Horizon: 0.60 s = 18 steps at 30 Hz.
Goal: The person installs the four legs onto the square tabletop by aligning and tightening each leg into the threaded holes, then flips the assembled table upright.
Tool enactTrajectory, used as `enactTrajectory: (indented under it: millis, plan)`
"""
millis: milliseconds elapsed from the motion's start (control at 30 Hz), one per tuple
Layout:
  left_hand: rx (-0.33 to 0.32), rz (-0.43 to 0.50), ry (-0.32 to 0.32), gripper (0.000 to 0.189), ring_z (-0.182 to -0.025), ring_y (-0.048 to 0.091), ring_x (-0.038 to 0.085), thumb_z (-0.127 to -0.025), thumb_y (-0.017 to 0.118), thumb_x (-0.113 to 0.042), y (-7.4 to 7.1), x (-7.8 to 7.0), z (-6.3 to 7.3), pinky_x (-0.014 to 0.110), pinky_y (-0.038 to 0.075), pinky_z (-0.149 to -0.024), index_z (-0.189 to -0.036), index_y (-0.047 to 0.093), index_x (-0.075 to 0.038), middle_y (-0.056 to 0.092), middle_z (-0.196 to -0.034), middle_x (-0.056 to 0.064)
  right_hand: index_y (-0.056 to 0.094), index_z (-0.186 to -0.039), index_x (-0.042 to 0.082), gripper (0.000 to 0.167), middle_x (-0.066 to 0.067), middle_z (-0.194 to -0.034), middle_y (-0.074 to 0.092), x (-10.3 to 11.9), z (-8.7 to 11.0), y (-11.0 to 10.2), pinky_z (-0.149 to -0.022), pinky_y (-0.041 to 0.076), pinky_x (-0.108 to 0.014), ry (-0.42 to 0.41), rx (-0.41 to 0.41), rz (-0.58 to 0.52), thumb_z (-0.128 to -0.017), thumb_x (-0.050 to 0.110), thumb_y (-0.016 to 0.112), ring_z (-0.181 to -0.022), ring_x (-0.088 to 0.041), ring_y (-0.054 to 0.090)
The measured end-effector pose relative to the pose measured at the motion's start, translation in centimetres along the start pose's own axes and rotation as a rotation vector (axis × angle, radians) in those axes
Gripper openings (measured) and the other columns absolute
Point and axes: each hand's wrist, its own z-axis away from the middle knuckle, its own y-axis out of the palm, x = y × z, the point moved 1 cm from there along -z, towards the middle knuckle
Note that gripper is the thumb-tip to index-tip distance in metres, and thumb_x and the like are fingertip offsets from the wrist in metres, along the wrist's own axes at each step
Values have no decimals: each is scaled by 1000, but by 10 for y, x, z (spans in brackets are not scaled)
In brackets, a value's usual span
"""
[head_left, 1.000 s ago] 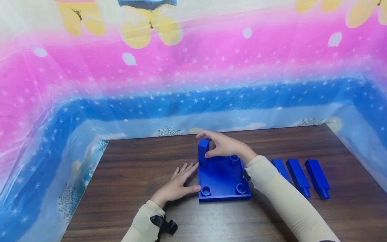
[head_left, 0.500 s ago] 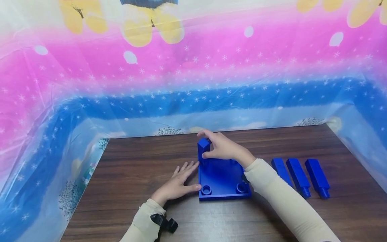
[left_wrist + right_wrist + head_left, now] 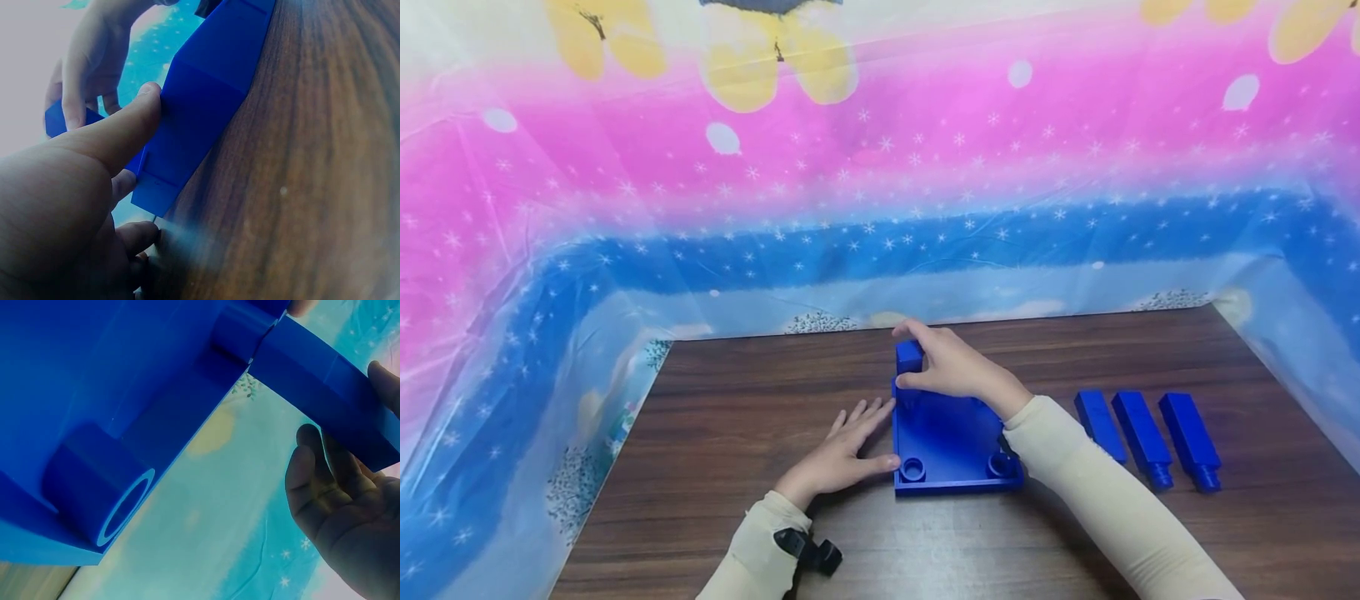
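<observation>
A square blue tabletop-like panel [image 3: 951, 442] with a raised rim and round corner sockets lies on the table. At its back left corner a square blue leg [image 3: 908, 357] stands upright, its lower end at the corner socket [image 3: 247, 328] in the right wrist view. My right hand [image 3: 958, 362] holds that leg near its top between thumb and fingers. My left hand [image 3: 842, 458] lies spread along the panel's left side, thumb and fingertips touching the edge. In the left wrist view the thumb [image 3: 140, 109] presses on the panel's side wall [image 3: 194, 106].
Three more blue legs [image 3: 1141, 437] with threaded ends lie in a row to the right, partly behind the right sleeve [image 3: 1097, 475]. The wooden table [image 3: 722, 433] ends at a patterned cloth backdrop [image 3: 820, 275]. A front socket [image 3: 912, 469] of the panel shows near the left thumb.
The leg has turned about its upright axis in my right hand, its corner facing me and then a flat face. The left hand and panel have stayed in place.
</observation>
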Motion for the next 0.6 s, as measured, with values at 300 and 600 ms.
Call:
enactTrajectory:
  millis: [300, 600]
  plan:
    - [0, 0, 3, 86, -162, 1, 39, -102, 67, -50, 0, -1, 0, 61, -7, -127, -170, 24, -18, 17, -174, 17, 49, -149, 5, 67, -18, -148, 58, 0, -1, 1, -72, 54, -34, 5, -11, 0, -94, 24, 82, -63, -13, 60]
    - [1, 1, 0, 87, -162, 2, 39, -102, 66, -51, 0, 0, 1, 62, -6, -127, -170, 24, -18, 18, -174, 16, 52, -146, 6, 64, -16, -145, 62, -1, -2, 5, -79, 57, -39, -8, -55, 41, -93, 27, 83, -74, -15, 67]
